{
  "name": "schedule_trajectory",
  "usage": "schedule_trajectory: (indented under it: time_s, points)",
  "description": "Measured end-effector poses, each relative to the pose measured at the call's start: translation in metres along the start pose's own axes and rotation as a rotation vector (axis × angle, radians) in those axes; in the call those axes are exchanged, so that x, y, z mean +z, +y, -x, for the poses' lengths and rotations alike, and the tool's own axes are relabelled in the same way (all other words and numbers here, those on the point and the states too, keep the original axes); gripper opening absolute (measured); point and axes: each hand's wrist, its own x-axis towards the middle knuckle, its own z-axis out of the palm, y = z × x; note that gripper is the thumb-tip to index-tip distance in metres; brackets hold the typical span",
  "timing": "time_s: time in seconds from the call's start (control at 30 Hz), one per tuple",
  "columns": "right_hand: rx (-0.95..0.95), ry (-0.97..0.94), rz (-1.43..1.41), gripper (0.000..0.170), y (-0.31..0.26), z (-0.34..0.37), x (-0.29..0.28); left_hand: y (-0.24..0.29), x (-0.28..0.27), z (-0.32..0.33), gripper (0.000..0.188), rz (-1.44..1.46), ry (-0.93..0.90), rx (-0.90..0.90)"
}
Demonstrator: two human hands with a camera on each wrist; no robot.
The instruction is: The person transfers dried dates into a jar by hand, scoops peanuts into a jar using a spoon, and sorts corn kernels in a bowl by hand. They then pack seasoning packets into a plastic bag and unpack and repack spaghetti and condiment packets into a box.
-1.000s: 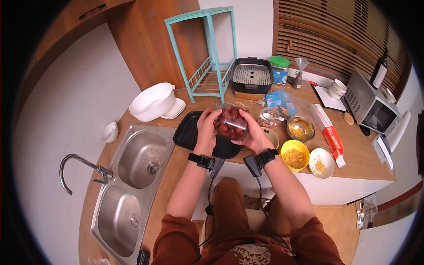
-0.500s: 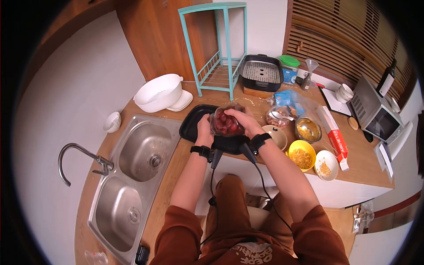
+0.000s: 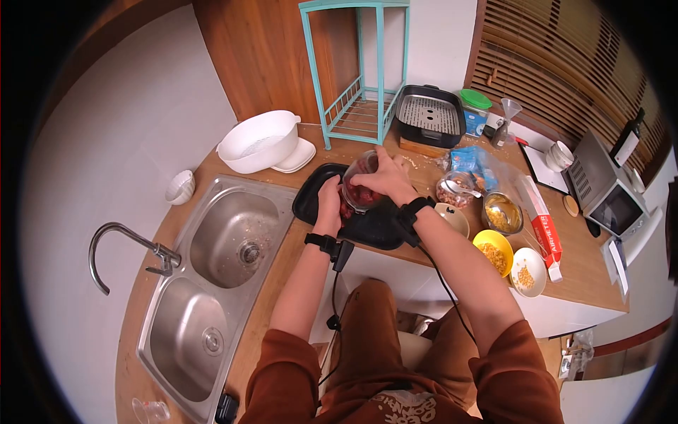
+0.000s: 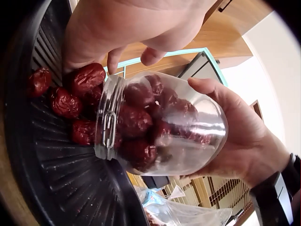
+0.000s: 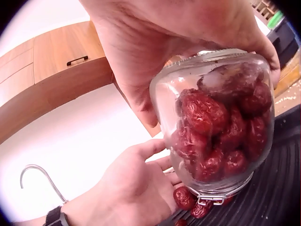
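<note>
My right hand grips a clear glass jar by its base end, tilting it mouth-down over a black ridged pan. Dried red dates fill much of the jar, and several loose dates lie on the ridges at its mouth. A metal wire clasp circles the neck. Beside the mouth, at the pan's left part, is my left hand; its fingers are extended by the neck and the fallen dates, curled round nothing.
A double sink lies to the left, with a white basin behind it. A turquoise rack stands at the back. On the right are a yellow bowl, a white bowl, a metal bowl and a red-white box.
The jar has gone from level between both hands to mouth-down over the pan. My left hand has come off its side to its mouth, and dates have come out. The head view has shifted.
</note>
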Motion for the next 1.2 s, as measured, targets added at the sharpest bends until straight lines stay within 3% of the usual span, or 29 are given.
schedule_trajectory:
  time_s: [0.13, 0.3, 0.37, 0.77, 0.87, 1.2]
  points:
    - [-0.098, -0.003, 0.054, 0.107, -0.005, 0.002, 0.002, -0.004, 0.000, 0.002, 0.045, 0.025, -0.062, 0.012]
    - [-0.156, -0.033, 0.119, 0.105, -0.011, 0.006, -0.010, 0.000, 0.005, 0.006, 0.043, 0.004, 0.011, 0.090]
    - [-0.269, 0.004, 0.152, 0.108, -0.011, 0.006, -0.014, 0.000, 0.002, 0.003, 0.044, -0.001, -0.003, 0.104]
    - [-0.235, -0.135, 0.268, 0.110, -0.030, 0.001, -0.024, -0.005, 0.002, -0.003, 0.044, -0.039, -0.019, 0.194]
    - [-0.217, -0.063, 0.196, 0.110, -0.028, -0.002, -0.027, -0.004, 0.001, -0.001, 0.045, -0.097, -0.019, 0.182]
    - [-0.225, -0.119, 0.289, 0.114, -0.029, -0.007, -0.036, -0.017, -0.007, -0.013, 0.044, -0.298, -0.044, 0.339]
